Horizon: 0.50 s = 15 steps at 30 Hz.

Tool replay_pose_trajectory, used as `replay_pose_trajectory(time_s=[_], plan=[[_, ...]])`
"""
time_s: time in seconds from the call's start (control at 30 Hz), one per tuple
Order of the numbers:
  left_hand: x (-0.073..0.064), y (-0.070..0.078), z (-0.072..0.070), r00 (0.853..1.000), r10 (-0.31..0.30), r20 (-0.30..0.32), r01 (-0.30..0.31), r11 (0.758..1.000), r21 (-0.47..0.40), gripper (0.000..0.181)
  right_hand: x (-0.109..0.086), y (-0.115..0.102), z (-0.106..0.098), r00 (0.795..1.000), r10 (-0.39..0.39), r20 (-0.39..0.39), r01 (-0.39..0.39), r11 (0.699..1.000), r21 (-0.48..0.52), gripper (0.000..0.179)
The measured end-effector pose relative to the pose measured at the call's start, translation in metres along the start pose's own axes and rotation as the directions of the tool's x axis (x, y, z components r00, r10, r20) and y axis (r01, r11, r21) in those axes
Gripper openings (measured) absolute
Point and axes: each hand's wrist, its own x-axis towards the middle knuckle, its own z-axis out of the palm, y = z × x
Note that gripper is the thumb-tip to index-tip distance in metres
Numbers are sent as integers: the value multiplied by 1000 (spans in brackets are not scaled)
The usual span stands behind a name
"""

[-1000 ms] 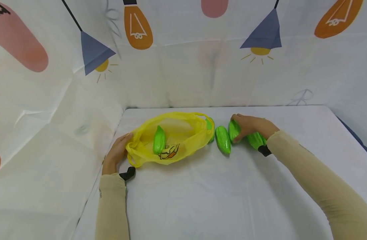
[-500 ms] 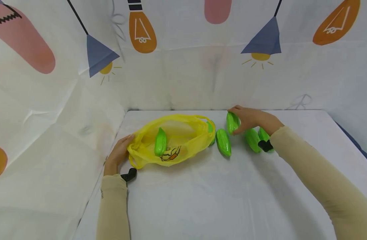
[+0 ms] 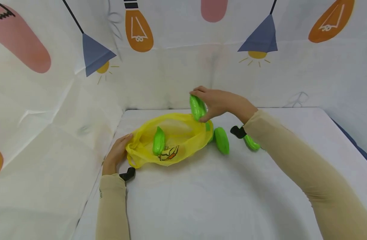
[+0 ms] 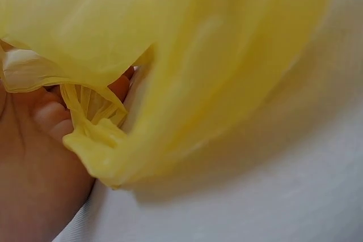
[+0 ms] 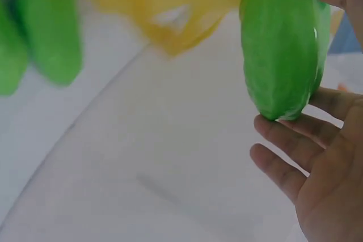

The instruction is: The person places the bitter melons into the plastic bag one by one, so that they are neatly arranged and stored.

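In the head view a yellow plastic bag (image 3: 183, 146) lies with its mouth open towards me. One glossy green toy vegetable (image 3: 158, 141), long and ridged, is inside its left part. My left hand (image 3: 117, 151) holds the bag's left edge near a handle; in the left wrist view bunched plastic (image 4: 102, 140) lies against the fingers. My right hand (image 3: 220, 101) pinches another green toy vegetable (image 3: 197, 107) above the bag's right rim. The right wrist view shows this piece (image 5: 281, 49) between thumb and fingertips. Its exact kind is unclear.
To the bag's right lies another green vegetable (image 3: 221, 140), with one more partly hidden behind the rim. A further green piece (image 3: 251, 143) shows beneath the right wrist, partly covered by the forearm. A white cloth wall (image 3: 177, 76) borders the white table (image 3: 186, 203).
My right hand has lifted a green toy vegetable from the table and carried it left to above the bag's right rim. My left hand stays at the bag's left edge.
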Motion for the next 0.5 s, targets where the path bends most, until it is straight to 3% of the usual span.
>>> replay_pose_trajectory(time_s=[0.17,0.3,0.5], plan=[[-2,0,-2,1000,3,1,-3,1000,-17,71,31,-51,-4,993,-121,-1,121,992,-15,103],[-2,0,-2,1000,5,-4,-5,1000,-8,72,49,-85,7,980,-192,57,193,981,-14,102],[-4,7,2,1000,11,5,-11,999,-51,59,66,-108,38,966,-174,191,179,984,-12,101]])
